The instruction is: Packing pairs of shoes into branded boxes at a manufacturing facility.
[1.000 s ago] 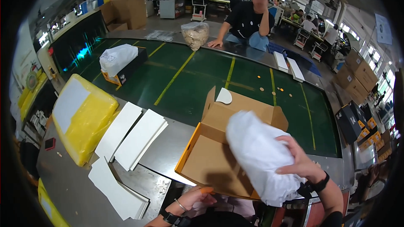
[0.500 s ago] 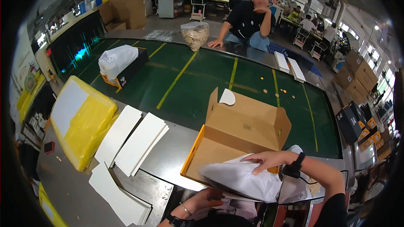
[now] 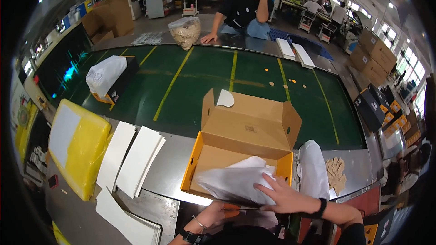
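An opened cardboard box (image 3: 246, 129), brown inside with orange side walls, stands in front of me, its lid tipped back over the green belt. A bundle wrapped in white paper (image 3: 231, 183) lies slanted in its tray. My right hand (image 3: 284, 196) rests on the bundle's right end, fingers spread, pressing the paper. My left hand (image 3: 218, 213) is low by the box's front edge, fingers loosely stretched to the right in shadow; I see nothing held in it. A second white paper-wrapped bundle (image 3: 313, 168) lies right of the box, beside crumpled brown paper (image 3: 336, 174).
White board stacks (image 3: 140, 161) and a yellow plastic-wrapped pack (image 3: 81, 149) lie to the left. On the green belt (image 3: 181, 100) sit a dark box with a white bundle (image 3: 109, 77) and several small discs. A person (image 3: 245, 7) leans at the far edge beside a filled clear bag (image 3: 185, 31).
My right hand has moved off the right edge and lies flatter on the bundle. The bundle sits farther inside the tray. The view has shifted, baring the second bundle and brown paper.
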`<state>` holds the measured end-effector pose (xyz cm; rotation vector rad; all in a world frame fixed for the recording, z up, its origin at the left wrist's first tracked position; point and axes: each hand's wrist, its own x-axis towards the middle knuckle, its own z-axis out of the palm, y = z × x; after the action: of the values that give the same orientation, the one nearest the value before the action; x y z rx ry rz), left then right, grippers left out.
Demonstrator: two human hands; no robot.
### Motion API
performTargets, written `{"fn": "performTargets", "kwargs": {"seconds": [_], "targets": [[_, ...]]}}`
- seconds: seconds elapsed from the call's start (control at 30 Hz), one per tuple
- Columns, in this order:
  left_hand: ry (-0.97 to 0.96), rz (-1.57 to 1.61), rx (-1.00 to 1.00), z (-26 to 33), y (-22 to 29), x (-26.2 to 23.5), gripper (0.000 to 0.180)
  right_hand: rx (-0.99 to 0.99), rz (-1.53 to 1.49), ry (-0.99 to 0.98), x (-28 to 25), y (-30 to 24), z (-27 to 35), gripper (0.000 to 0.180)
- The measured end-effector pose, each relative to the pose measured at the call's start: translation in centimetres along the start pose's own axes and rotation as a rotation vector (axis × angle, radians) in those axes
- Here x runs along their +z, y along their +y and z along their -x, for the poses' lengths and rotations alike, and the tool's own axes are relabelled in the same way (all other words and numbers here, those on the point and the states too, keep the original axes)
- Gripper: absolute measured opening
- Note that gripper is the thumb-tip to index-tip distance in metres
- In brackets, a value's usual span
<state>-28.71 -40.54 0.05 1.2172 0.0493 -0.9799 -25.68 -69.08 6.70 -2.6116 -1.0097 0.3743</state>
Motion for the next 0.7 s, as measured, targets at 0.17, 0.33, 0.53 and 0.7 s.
{"fn": "performTargets", "kwargs": {"seconds": [0.17, 0.33, 0.53, 0.7], "targets": [[-0.011, 0.032, 0.078, -0.1, -0.8, 0.0, 0.030, 0.155, 0.034, -0.285, 1.3, -0.6, -3.3, 0.085], [-0.031, -0.686, 0.184, 3.2, 0.6, -3.9, 0.031, 0.072, 0.152, -0.046, -0.7, -4.0, -1.0, 0.097], [1.078, -0.796, 0.289, 10.6, 5.4, -13.8, 0.048, 0.145, 0.141, 0.226, 4.6, -6.3, 2.0, 0.083], [1.283, -1.518, -0.044, 10.8, 2.4, -21.9, 0.072, 0.193, 0.270, 0.473, 5.7, -1.9, 0.4, 0.057]]}}
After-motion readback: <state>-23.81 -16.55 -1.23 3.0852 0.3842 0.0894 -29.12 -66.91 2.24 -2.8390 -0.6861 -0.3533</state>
